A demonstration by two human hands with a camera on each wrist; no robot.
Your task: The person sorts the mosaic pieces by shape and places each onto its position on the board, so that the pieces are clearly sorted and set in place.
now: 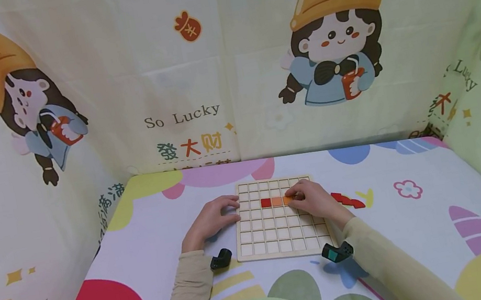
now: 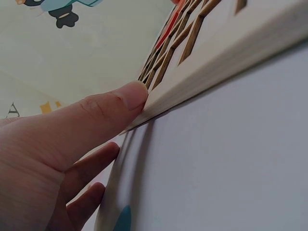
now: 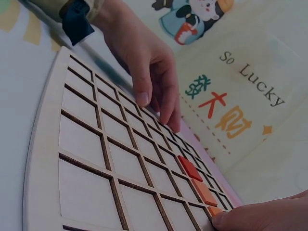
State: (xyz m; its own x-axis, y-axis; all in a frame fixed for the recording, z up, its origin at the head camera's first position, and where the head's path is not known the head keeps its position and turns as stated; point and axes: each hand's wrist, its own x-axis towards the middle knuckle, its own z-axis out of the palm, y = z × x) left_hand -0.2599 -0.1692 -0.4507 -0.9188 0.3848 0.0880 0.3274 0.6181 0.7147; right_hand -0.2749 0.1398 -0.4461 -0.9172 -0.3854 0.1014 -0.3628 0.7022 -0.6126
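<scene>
A wooden grid board [image 1: 261, 259] with square cells lies on the table. In its third row from the far side sit a red tile [image 1: 266, 202] and a light orange tile [image 1: 277, 201], side by side. Just right of them is an orange tile [image 1: 286, 200], which my right hand [image 1: 313, 199] pinches at its cell; the thumb covers part of it in the right wrist view. My left hand [image 1: 213, 218] rests at the board's left edge, thumb [image 2: 132, 95] against the rim and fingers loosely spread.
Several red pieces [image 1: 348, 200] lie on the table right of the board, partly beyond my right wrist. A printed cloth wall [image 1: 266, 135] stands behind the table, with more cloth at both sides. Wrist cameras [image 1: 221, 259] sit on both sleeves.
</scene>
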